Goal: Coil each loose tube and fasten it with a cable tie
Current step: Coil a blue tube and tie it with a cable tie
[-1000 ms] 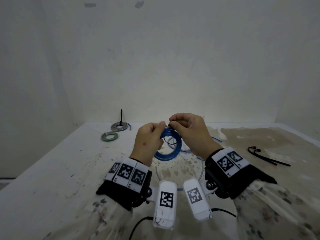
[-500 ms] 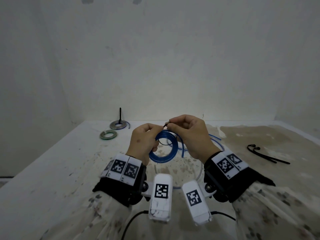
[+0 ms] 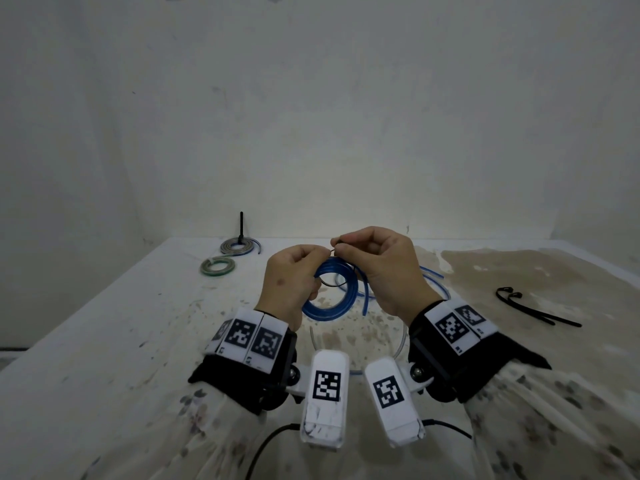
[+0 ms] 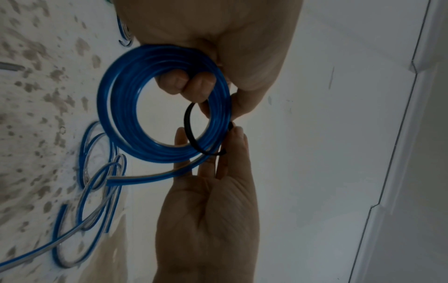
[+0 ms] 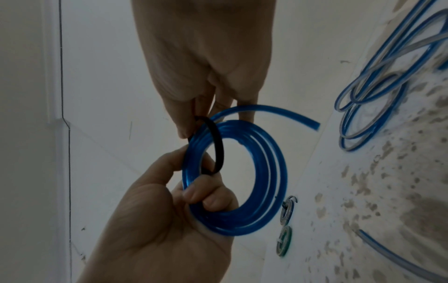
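Observation:
A blue tube coil [image 3: 327, 292] is held up over the table. My left hand [image 3: 304, 268] grips its left side, with the fingers [image 4: 184, 82] curled through the ring. A black cable tie [image 3: 332, 283] forms a loose loop round the coil's strands [image 5: 218, 145]. My right hand [image 3: 343, 245] pinches the tie's end at the top of the coil, thumb against forefinger [image 5: 186, 126]. One free end of the blue tube [image 5: 312, 125] sticks out beside the coil.
Two tied coils lie at the back left, a grey one [image 3: 239, 245] with its tie upright and a green one [image 3: 217, 266]. Loose blue and clear tubes [image 3: 431, 277] lie under my hands. Spare black cable ties [image 3: 533, 306] lie at right. A wall stands close behind.
My right hand has drawn the tie's end up and apart from the left hand. The coil has sunk a little, and a free tube end now hangs out beside it.

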